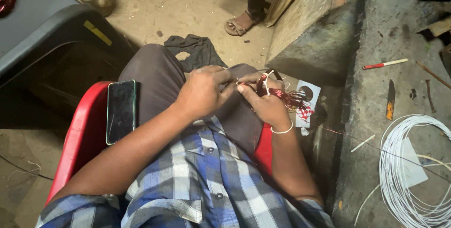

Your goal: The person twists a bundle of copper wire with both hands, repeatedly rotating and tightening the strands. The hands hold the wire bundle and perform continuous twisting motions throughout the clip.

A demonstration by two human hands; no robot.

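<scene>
Red wire coil [282,95] partly hidden behind right hand [268,106]; left hand [202,91] fingertips hide grip point. White cable loops [408,171] cut off at bench's lower-right edge. Bystander's sandalled foot [237,23] cropped above the shin.

Dim indoor scene, light coming from upper middle, landing on the sandy floor [155,7] and fading toward the edges. Deep shadow sitting under the grey table [42,21] at left; lower left corner going nearly black. Phone [121,110] screen showing faint sheen, no hard glare. Both hands [235,94] lit evenly and reasonably sharp; fine red wire [293,100] smearing slightly. White cable coil [413,171] at right running bright, near clipping. Wide-angle stretch bending the edges; noise showing in the dark areas.
</scene>
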